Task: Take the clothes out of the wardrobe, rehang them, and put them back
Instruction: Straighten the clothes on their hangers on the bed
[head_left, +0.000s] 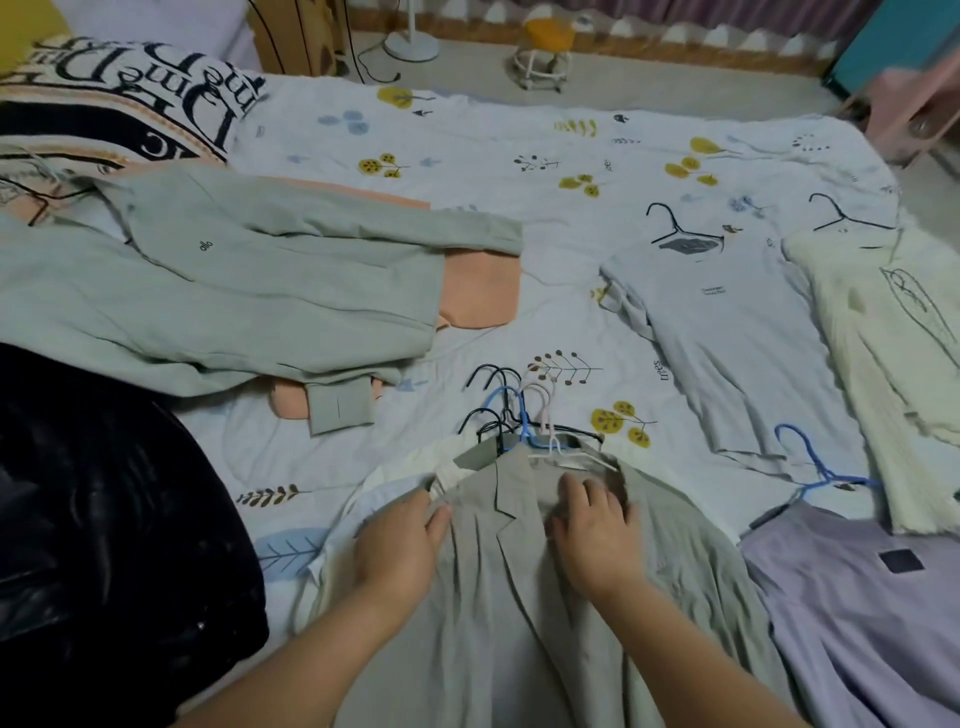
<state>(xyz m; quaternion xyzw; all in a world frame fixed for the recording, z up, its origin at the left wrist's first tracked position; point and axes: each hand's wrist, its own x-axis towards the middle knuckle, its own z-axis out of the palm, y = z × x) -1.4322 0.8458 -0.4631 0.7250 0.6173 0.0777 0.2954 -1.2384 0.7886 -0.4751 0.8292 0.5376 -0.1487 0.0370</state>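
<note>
Grey-green blazer (519, 571) lies face up on the patterned bedsheet (519, 171), near edge, topmost of a stack; bundle of hangers (511, 410) crowds its collar, hooks pointing away from you; your left hand (400, 551) holds the blazer's left shoulder edge, fingers curled over the cloth; your right hand (592, 530) rests on the chest just under the collar, fingers spread and pressing; whether it pinches anything, cannot tell. Likely step: seating this blazer on one hanger. Sort out which hook belongs to it first, since several are tangled; keep the lapel flat; ease each shoulder on evenly. Pale blue T-shirt (737, 332), cream top (872, 332) and lilac garment (857, 597) lie to your right, hangers at their necks.
</note>
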